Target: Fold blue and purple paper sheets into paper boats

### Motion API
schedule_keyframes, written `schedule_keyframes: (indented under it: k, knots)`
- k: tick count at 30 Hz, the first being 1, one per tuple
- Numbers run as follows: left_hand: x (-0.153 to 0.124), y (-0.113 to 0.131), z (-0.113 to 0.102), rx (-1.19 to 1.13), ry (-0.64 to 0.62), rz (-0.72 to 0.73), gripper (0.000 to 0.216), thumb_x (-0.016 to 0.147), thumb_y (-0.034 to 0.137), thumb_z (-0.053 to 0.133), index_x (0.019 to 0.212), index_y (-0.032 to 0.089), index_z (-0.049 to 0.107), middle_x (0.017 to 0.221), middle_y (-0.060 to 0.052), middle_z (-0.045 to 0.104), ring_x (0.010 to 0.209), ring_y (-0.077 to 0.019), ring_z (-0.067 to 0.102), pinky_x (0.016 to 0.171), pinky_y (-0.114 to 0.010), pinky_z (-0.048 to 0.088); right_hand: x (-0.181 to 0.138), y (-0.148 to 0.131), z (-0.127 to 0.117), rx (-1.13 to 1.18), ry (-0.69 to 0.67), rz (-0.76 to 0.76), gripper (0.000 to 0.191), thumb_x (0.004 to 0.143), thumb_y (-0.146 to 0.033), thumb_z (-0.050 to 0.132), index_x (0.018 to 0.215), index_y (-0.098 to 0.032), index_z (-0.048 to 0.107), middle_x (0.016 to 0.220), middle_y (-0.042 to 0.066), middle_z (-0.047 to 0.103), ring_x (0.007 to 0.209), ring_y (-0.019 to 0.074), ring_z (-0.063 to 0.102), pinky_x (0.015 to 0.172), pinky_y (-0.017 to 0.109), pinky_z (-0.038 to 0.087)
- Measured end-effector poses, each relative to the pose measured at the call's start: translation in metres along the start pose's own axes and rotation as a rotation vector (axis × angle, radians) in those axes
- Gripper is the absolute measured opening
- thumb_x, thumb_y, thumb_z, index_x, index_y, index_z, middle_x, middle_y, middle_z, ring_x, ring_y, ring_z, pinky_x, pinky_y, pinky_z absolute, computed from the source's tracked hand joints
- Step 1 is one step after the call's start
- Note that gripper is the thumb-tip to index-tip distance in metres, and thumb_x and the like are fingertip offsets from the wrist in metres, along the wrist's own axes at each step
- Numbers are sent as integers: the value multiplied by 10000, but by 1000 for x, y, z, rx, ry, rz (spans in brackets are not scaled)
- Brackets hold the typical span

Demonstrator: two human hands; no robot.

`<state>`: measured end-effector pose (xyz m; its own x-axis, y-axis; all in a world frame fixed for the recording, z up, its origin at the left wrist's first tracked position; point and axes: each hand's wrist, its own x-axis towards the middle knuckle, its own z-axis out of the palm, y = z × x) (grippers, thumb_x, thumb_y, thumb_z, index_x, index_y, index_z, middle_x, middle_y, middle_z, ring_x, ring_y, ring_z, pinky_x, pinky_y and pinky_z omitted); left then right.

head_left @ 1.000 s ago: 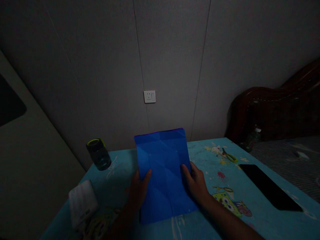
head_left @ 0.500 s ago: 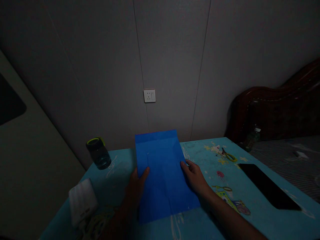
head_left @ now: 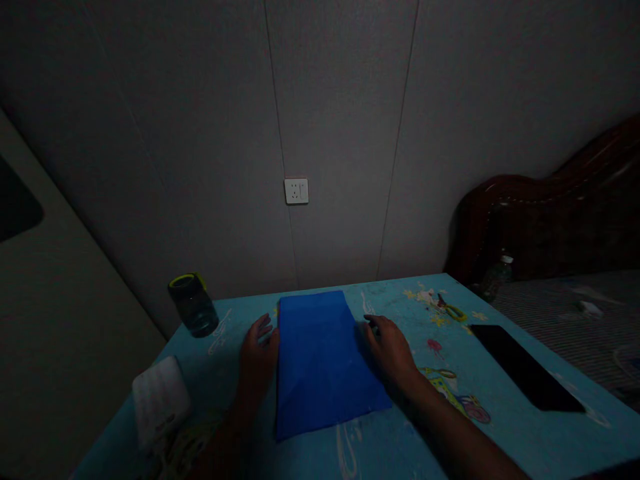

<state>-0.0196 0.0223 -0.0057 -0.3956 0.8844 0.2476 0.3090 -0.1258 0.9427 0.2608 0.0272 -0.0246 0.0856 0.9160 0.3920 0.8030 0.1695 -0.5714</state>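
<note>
A flat blue sheet, perhaps a folder [head_left: 323,367], lies on the blue patterned tablecloth [head_left: 370,447] in front of me. My left hand [head_left: 259,350] is beside its left edge, fingers spread and holding nothing. On the other side, my right hand [head_left: 391,347] hovers at the right edge with its fingers loosely apart and bent. Whether those fingertips touch the edge I cannot tell. The underside of the blue sheet is hidden.
A dark bottle [head_left: 194,307] with a yellow-green rim and a white ribbed block [head_left: 161,400] are on the left. To the right are yellow-handled scissors or pliers [head_left: 454,311] and a black flat panel [head_left: 527,367]. Behind is a wall with a socket [head_left: 297,191].
The blue sheet, held up and tilted between both hands, has come down flat onto the table. Both hands have let go and moved slightly outward from its edges.
</note>
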Motion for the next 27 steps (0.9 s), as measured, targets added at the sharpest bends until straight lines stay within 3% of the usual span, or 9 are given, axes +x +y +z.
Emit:
schedule_keyframes:
  k: [7,12,15,23,27]
  knots:
    - [1,3,-8,220,-39,159,330,827,393,513,1031,182,664,1067,-115,719,938,-270,694,866,-382,535,2,-6,-6,1,-48,-3,396,936,-344,398,1069,-160,722,1043,138,747,954,280,684,868,365,478]
    - [8,-19,-10,701,-114,390,354,870,350,447,1033,141,681,1051,-153,714,1006,-304,647,942,-420,478,3,-8,-10,-17,-84,22,373,943,-314,401,1067,-181,727,1039,122,760,933,258,703,835,326,476]
    - [8,-34,-7,942,-196,453,329,886,316,451,973,138,713,1085,-171,702,1005,-304,632,920,-412,475,3,-7,-12,-38,-128,47,356,937,-306,424,1047,-178,737,1005,128,769,899,261,715,770,310,475]
    - [11,-42,-1,914,-256,411,375,868,366,429,935,142,722,1035,-159,726,946,-291,659,903,-407,485,-2,-10,-10,-57,-267,62,299,911,-279,487,934,-172,765,929,120,777,853,237,717,713,265,439]
    - [13,-34,0,723,-288,240,427,820,426,421,987,147,698,1031,-142,744,917,-273,697,869,-373,520,-1,-13,-11,-51,-318,69,293,906,-273,493,894,-146,757,885,127,771,810,228,704,688,261,422]
